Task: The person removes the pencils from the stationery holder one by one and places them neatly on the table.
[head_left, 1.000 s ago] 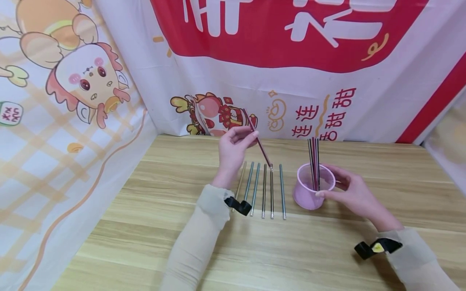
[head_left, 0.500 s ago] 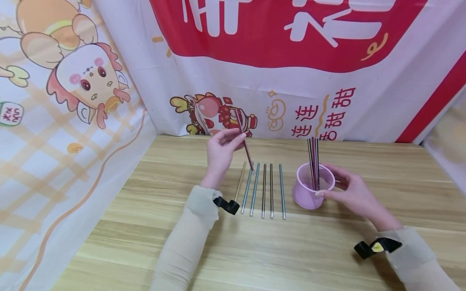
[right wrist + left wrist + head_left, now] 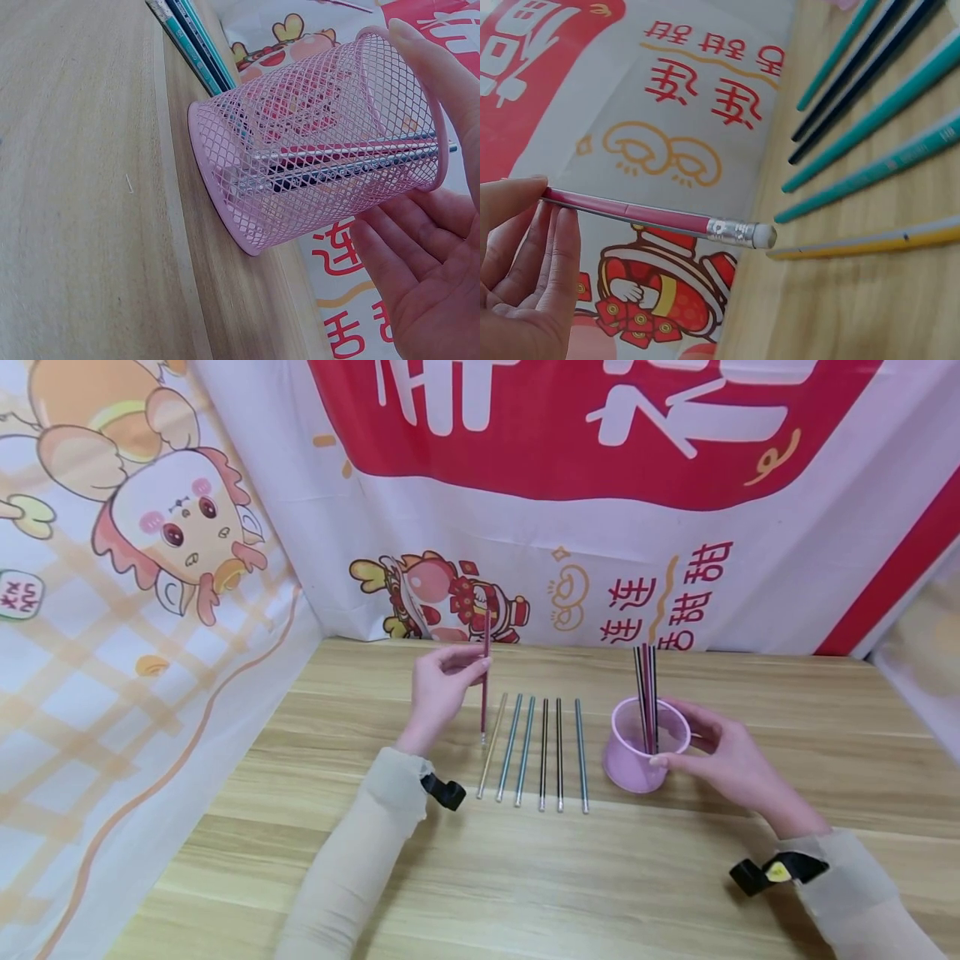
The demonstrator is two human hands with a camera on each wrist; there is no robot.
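Note:
My left hand (image 3: 442, 689) pinches a red pencil (image 3: 484, 706) near its upper part, holding it almost upright with the eraser end down. In the left wrist view the pencil's metal band and white eraser (image 3: 763, 236) show clearly. Just right of it, a yellow pencil (image 3: 492, 747) lies at the left end of a row, followed by teal pencils (image 3: 510, 747) and black pencils (image 3: 544, 756). My right hand (image 3: 731, 760) grips a pink mesh pencil cup (image 3: 633, 770) by its rim, thumb at the front. Several dark and red pencils (image 3: 645, 685) lean inside the cup.
One teal pencil (image 3: 582, 756) lies slightly apart from the row, between it and the cup. A printed white and red cloth (image 3: 570, 518) hangs behind the wooden table (image 3: 600, 893), and another patterned cloth (image 3: 247, 693) covers the left side.
My left hand has carried the red pencil leftward over the row, to the left of the yellow pencil. The pencil has turned from slanted to nearly upright. My right hand and the cup stay put.

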